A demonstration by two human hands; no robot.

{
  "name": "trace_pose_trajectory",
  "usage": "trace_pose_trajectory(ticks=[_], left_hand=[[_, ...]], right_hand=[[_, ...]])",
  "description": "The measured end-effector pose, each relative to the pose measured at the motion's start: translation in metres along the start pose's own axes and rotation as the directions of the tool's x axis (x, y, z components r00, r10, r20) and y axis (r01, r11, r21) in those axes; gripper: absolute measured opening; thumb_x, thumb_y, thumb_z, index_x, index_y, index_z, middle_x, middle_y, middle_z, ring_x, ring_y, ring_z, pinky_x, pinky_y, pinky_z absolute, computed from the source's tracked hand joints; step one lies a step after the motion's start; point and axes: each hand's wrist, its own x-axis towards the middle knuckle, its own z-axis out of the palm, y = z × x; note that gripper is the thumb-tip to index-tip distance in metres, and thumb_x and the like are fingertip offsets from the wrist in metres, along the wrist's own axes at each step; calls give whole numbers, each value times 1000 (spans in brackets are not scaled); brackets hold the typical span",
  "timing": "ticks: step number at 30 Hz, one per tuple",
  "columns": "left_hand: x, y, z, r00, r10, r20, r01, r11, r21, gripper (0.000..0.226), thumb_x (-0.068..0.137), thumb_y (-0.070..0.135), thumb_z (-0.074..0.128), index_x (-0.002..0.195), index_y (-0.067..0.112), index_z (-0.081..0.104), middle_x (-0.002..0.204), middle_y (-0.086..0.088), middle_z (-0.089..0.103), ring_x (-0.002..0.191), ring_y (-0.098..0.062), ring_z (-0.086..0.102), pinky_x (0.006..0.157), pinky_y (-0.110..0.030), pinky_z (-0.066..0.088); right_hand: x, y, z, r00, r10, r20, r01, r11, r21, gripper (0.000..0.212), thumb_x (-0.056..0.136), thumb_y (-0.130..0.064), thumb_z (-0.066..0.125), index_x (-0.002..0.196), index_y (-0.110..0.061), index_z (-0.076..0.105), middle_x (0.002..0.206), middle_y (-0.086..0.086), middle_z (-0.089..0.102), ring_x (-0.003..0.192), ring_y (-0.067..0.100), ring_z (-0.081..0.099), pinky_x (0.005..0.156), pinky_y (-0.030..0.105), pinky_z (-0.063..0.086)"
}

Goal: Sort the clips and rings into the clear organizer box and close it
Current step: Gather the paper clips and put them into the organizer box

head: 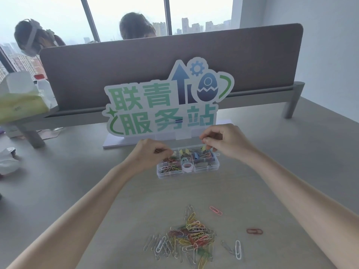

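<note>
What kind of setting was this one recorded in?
Probably a shared office high in a city building. A fabric desk divider splits the grey table, other people sit behind it, tall windows show high-rises, and a standing cut-out sign faces the person sorting.

Near the clear box (188,167), the clip pile (189,236) mixes yellow, red, green, white and silver. Right of it lie pink (215,210), dark red (254,231) and white (238,249) clips on the grey table (291,152). Behind stands a green-and-blue sign (165,101).
</note>
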Motion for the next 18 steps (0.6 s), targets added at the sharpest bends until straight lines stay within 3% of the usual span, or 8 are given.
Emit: trace_pose_trajectory(ticks=[5, 12, 15, 18], left_hand=[[-4, -1, -3, 999, -47, -3, 47, 997, -56, 13, 87, 34, 68, 89, 26, 79, 83, 14, 76, 83, 1, 69, 87, -35, 56], [-14, -2, -3, 998, -59, -33, 52, 981, -189, 12, 90, 22, 66, 89, 25, 77, 82, 11, 77, 83, -1, 71, 92, -36, 56], [-19, 1, 0, 992, -51, -114, 26, 976, -215, 20, 90, 10, 61, 89, 24, 75, 79, 8, 76, 80, -3, 72, 86, -36, 58], [-29, 9, 4, 982, 0, -186, -25, 991, -130, 21, 89, 10, 61, 91, 26, 74, 82, 14, 74, 75, -1, 69, 77, -26, 58]], right_hand=[[0, 1, 1, 1000, -8, 16, 8, 1000, -20, 12, 90, -14, 65, 91, -22, 74, 75, -6, 75, 70, 3, 70, 72, 23, 56], [0, 0, 2, 999, -12, 34, 13, 1000, -19, 11, 90, -14, 67, 91, -22, 75, 74, -9, 74, 70, 2, 70, 71, 21, 55], [-2, -1, 6, 998, -19, 60, 22, 998, -54, 11, 90, -16, 67, 91, -25, 74, 76, -15, 72, 70, -2, 68, 70, 16, 52], [-5, -8, 6, 990, -19, 140, 35, 993, -110, 11, 90, -18, 67, 94, -25, 74, 77, -21, 68, 68, -10, 63, 64, 7, 42]])
